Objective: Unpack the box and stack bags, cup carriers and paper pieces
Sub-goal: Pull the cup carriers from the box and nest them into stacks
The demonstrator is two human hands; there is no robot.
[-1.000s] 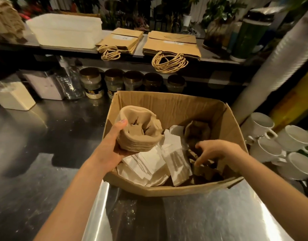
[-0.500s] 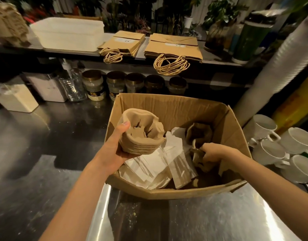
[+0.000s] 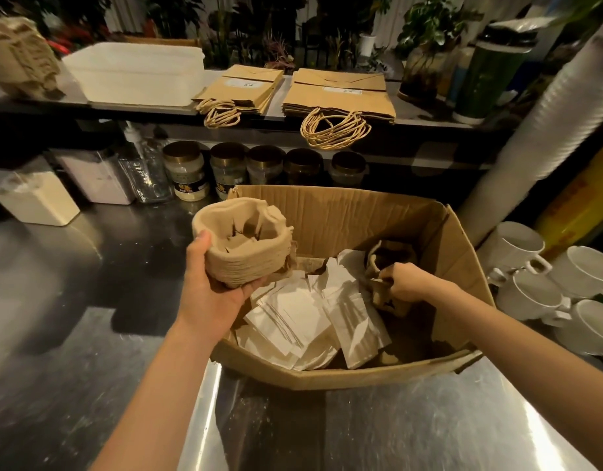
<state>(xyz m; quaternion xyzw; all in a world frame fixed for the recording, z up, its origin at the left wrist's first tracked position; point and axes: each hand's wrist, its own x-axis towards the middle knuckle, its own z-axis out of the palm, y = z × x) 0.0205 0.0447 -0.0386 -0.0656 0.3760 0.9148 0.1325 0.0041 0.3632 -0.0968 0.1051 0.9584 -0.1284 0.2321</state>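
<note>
Behind the box, a row of jars is standing close to its far wall. On the shelf above them, two piles of brown paper bags are lying flat with their twine handles hanging over the edge. A white tub and another pile of carriers are sitting on that shelf, further left of the box. White mugs are crowding just to the right of the box, and its right wall is standing between them and your forearm.

Inside the box, white paper pieces are lying fanned across the floor, partly under the carriers.

Your left hand is cupping a nested stack of cup carriers from below. The thumb is pressing on its near side, and you are holding the stack above the box's left wall.

Your right hand is reaching over the near right corner. Its fingers are curling round the rim of a darker cup carrier in the right rear part of the box, which is resting against the paper pieces.
</note>
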